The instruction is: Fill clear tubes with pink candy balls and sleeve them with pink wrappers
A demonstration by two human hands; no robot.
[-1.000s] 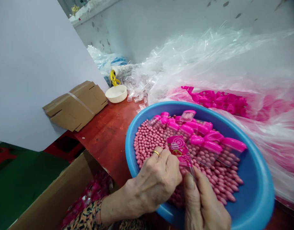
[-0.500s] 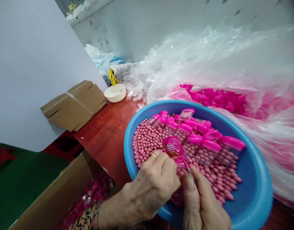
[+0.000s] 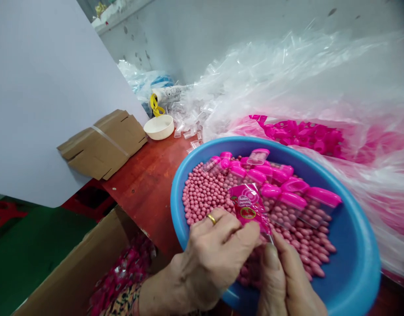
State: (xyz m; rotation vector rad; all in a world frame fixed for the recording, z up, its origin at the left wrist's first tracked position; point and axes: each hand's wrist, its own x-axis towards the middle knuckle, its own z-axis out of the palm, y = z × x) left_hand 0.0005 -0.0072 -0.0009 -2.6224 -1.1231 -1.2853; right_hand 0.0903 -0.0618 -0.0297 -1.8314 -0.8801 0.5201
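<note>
Both hands meet over a blue plastic basin (image 3: 359, 245). Between them is a pink printed plastic packet (image 3: 248, 204), its printed end pointing away from me. My left hand (image 3: 215, 254), with a gold ring on one finger, is closed at the packet's near left part. With thumb and fingers, my right hand (image 3: 285, 281) pinches the packet's near right edge. What lies inside the packet there is hidden by my fingers. Round pink candies (image 3: 202, 193) fill the basin. On them lie several clear little containers with bright pink caps (image 3: 292, 202), holding candies.
Flattened brown cardboard (image 3: 105, 145) and a white round dish (image 3: 159, 127) are on the red table (image 3: 149, 175). Behind the basin are clear plastic pieces (image 3: 191, 116) and a bag of pink caps (image 3: 303, 136). A carton (image 3: 80, 259) at lower left holds pink packets (image 3: 123, 276).
The packet has shifted slightly right, and its printed face shows more. My left fingers have moved right, closer to my right thumb.
</note>
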